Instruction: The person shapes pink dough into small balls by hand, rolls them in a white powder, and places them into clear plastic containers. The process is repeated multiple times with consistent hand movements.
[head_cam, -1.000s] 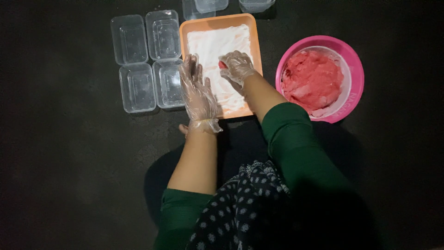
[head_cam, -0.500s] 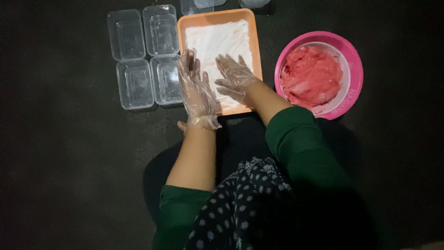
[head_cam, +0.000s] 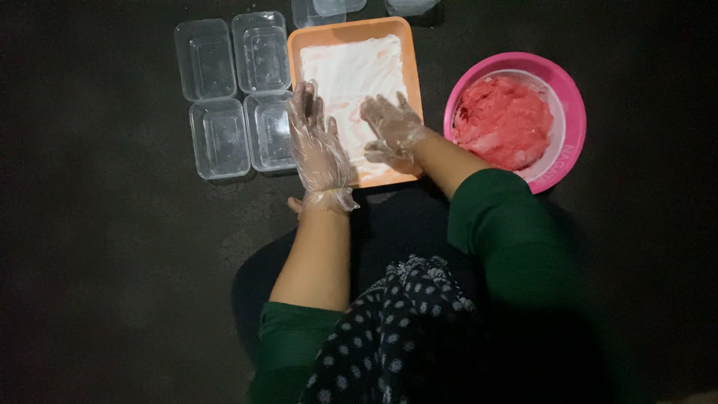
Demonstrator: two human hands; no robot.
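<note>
**Both gloved hands flat in the floured tray, dark floor**

Far left of the group: four clear plastic containers (head_cam: 235, 93) laid out two by two on the dark floor (head_cam: 97, 284), all without lids, sides nearly touching. The right-hand pair sits just beside the tray's left edge.

Orange tray (head_cam: 407, 82): rectangular, long side running away from the person, coated inside with a white powdery layer (head_cam: 351, 67). Faint pinkish smears show in the powder near the hands. Further clear containers (head_cam: 321, 9) lie at the tray's far edge, cut off by the top of the view.

Left hand (head_cam: 318, 146): in a thin clear disposable glove, palm down, fingers stretched and close together, holding nothing. It lies along the tray's left edge, fingertips on the powder, wrist past the near-left corner.

Right hand (head_cam: 393, 127): also gloved, palm down, fingers spread wide, holding nothing. It presses on the powder in the near-right part of the tray, apart from the left hand.

Right of the tray, close but not touching: round pink bowl (head_cam: 568, 90) holding a mound of reddish-pink soft mass (head_cam: 501, 120). Neither hand touches it.

Forearms bare; green sleeves (head_cam: 508, 232) pushed up to the elbows.
</note>
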